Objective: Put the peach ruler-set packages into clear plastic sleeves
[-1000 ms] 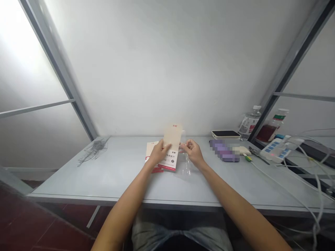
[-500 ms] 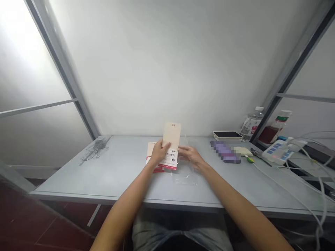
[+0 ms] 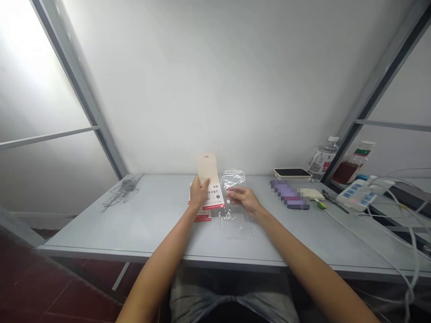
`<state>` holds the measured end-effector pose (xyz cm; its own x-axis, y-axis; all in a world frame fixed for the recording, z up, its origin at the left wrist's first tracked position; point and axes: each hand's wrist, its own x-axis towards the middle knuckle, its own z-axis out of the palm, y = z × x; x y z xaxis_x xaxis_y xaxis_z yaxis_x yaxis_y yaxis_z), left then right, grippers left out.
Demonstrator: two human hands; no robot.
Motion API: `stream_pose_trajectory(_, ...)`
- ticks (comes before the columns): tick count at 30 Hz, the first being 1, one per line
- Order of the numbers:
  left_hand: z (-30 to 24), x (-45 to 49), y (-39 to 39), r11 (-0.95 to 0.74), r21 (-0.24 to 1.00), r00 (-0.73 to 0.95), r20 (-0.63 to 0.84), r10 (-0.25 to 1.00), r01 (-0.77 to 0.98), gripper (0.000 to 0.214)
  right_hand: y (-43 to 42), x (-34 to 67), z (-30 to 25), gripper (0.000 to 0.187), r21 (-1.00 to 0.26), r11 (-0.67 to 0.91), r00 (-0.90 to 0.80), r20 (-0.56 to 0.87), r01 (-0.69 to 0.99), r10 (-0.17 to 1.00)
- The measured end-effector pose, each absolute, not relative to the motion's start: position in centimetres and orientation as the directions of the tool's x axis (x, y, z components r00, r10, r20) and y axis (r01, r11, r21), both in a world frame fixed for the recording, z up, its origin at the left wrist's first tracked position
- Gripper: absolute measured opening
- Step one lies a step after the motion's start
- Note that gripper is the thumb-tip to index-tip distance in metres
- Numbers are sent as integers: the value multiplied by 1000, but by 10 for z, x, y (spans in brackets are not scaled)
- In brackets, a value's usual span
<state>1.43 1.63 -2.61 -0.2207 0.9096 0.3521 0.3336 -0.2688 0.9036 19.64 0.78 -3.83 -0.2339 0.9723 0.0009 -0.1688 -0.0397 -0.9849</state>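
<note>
A beige card (image 3: 208, 168) stands upright, its lower end gripped in the left hand (image 3: 199, 193), fingers and thumb closed on it so that it rises clear of a white-and-red printed packet (image 3: 215, 198) lying on the tabletop (image 3: 84, 235). Just right of the card, the right hand (image 3: 244, 200) pinches a clear plastic bag (image 3: 236, 228) between thumb and fingers. That pinch holds the crumpled top of the bag up while its lower part drops toward the tabletop, just beside the packet. More red-edged printed sheets (image 3: 203, 218) show beneath the packet. Farther right along the far edge lie a phone (image 3: 292, 173), a pixelated purple object (image 3: 289, 195) and pliers (image 3: 332, 195). Beyond them stand two plastic bottles (image 3: 323, 160) (image 3: 353, 163), with a power strip (image 3: 357, 196) and white cables (image 3: 390, 229) at the right.
</note>
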Motion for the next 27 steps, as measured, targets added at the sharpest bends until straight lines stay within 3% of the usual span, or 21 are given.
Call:
stream_pose_trajectory(5,-27,16,15,-285,916,-174,341,924,281,32,8,195,-40,40,-983,-45,-230,-3,-179,973)
stream_pose_trajectory(14,-29,19,12,-244,967,75,239,968,75,50,9,197,-41,43,-979,0,-158,33,-206,987)
stream_pose_trajectory(21,-31,17,15,-237,971,38,236,971,26,53,8,196,-40,49,-979,-39,-202,2,-198,979)
stream_pose_trajectory(27,-30,21,14,-257,966,-5,257,966,37,50,12,195,-43,34,-977,-67,-196,-26,-203,980)
